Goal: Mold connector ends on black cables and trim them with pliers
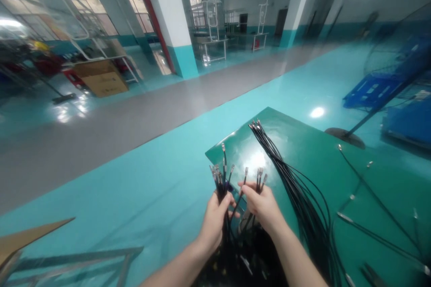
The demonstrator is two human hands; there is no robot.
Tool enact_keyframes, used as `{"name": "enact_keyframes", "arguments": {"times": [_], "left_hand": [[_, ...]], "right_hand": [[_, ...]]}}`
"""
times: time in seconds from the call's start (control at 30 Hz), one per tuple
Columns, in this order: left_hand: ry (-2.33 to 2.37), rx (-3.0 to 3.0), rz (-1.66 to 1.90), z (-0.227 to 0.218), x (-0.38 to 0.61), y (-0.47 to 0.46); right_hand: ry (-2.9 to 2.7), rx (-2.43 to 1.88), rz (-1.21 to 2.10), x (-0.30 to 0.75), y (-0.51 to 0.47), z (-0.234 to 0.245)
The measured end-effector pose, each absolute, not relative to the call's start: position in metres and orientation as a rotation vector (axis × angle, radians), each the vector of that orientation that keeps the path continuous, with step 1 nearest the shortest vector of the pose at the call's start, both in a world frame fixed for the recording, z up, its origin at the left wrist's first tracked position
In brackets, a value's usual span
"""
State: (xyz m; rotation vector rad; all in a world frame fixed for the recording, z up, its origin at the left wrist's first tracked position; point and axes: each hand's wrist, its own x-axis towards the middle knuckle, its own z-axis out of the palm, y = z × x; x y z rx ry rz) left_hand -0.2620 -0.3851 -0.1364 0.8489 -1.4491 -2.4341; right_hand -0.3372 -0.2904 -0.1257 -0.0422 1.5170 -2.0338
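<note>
Black cables (220,189): your left hand (215,215) grips some, your right hand (262,202) pinches others; right of both lies a bundle (290,187).

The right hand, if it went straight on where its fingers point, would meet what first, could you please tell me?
Probably the bunch of black cables held in the left hand, across from the right hand, though depth is unclear in this single view.

Left hand (218,215) bare, right hand (262,204) bare, slender fingers (249,191) on both! Up past two plain, uncovered wrists (278,228) now, and the forearms (183,262) are bare too, smooth, slim at first, widening steadily further back!
</note>
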Motion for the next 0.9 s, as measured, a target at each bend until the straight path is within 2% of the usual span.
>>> {"name": "enact_keyframes", "arguments": {"times": [0.57,0.9], "left_hand": [[-1.544,0.826,-2.483,-0.134,-0.258,-0.382],[-1.523,0.783,-2.522,-0.132,-0.260,-0.378]], "right_hand": [[1.446,-0.080,-2.075,-0.344,-0.286,-0.132],[1.457,-0.059,-2.014,-0.340,-0.291,-0.119]]}}
